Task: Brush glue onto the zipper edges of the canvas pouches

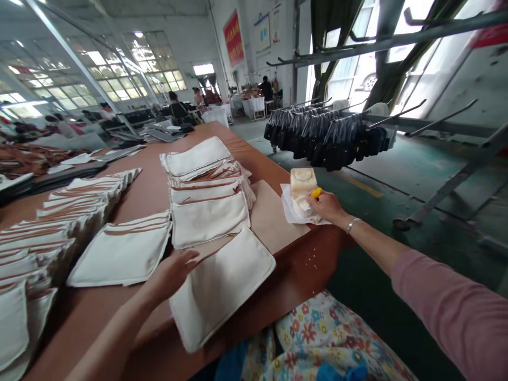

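Note:
My left hand (pixel 178 272) is at the upper left edge of a white fabric pouch (pixel 224 283) with a brown-trimmed opening. Its thumb shows on top, while the other fingers are partly hidden by the cloth. The pouch lies tilted near the front of the table. At the table's right corner, my right hand (pixel 329 207) grips a small tool with a yellow handle (pixel 316 193), its working end hidden. The tool is over an open container of white paste (pixel 302 205), which stands on white paper beside a cream-coloured tub (pixel 303 180).
Stacked white pouches (pixel 210 211) lie just beyond my left hand, with another pile (pixel 123 248) and a long row (pixel 59 227) further left. Brown card (pixel 273 217) lies on the brown table (pixel 222 132). A metal rack (pixel 420 124) with black hanging pieces stands right. People work behind.

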Available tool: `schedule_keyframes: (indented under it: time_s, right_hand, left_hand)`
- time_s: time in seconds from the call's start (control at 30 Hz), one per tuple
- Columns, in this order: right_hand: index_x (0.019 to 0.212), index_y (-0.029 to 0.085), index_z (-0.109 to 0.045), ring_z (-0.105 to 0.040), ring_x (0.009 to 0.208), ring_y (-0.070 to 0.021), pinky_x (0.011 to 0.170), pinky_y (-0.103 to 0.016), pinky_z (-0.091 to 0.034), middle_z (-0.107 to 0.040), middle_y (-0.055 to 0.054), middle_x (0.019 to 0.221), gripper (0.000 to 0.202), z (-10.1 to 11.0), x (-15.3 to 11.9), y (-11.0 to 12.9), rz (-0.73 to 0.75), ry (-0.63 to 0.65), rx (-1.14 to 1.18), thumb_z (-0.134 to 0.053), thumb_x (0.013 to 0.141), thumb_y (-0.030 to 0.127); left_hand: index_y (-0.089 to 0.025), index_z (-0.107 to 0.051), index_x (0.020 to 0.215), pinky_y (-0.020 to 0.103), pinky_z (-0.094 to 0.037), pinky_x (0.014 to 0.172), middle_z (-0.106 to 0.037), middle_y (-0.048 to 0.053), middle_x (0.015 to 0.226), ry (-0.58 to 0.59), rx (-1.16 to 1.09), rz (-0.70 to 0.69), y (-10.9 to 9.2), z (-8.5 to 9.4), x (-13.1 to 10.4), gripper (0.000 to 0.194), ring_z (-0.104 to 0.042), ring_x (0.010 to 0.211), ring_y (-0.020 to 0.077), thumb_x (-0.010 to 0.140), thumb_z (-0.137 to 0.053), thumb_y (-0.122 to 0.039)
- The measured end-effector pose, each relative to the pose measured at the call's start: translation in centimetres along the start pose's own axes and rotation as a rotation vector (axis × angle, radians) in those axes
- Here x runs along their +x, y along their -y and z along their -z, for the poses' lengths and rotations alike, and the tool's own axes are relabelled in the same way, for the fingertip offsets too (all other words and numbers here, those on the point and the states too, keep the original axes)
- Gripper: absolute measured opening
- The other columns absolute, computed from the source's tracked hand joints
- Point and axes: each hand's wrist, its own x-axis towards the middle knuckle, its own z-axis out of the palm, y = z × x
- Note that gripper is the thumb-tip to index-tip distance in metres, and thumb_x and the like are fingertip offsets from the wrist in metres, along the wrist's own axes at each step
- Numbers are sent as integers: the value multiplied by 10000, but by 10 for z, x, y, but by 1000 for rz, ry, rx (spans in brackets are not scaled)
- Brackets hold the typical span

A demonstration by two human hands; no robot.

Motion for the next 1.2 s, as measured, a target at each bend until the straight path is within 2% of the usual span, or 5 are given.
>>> schedule_keyframes:
  time_s: [0.33,0.57,0.83,1.1,1.2]
  right_hand:
    - [904,232,-730,-683,946,-278,902,-382,-504,-747,-94,1020,144,24,-27,-2,214,165,16,-627,861,324]
    - [886,238,-760,-678,993,-295,962,-399,-492,-751,-89,996,155,31,-41,3,86,48,254,-721,803,363]
    - [708,169,-636,-538,433,-157,411,-257,-428,-594,-20,517,325,8,-46,-39,-412,-420,510,-698,807,472]
    - [723,132,-663,-540,413,-131,369,-217,-438,-626,-32,536,314,2,-52,-47,-544,-484,715,-803,704,412]
    - [734,135,-676,-531,427,-116,365,-193,-418,-620,-16,540,242,16,-62,-45,-553,-525,761,-803,700,339]
  left_hand:
    - [-225,-726,995,299,-460,812,-712,93,1052,239,97,184,-61,-85,60,210,-667,956,233,897,-591,-353]
    - [-219,-691,910,289,-457,743,-694,64,982,227,140,210,-64,-83,42,133,-653,880,218,865,-648,-336]
    - [-220,-649,1081,321,-489,836,-631,75,1094,-93,165,-117,-96,-66,9,209,-608,985,211,967,-480,-172]
    - [-187,-645,1034,346,-536,838,-648,93,1057,-314,280,-414,-109,-61,-15,188,-616,921,219,878,-590,-98]
    - [-198,-648,989,382,-528,885,-646,112,1198,-333,277,-327,-115,-55,-20,204,-604,1060,271,821,-619,-85]
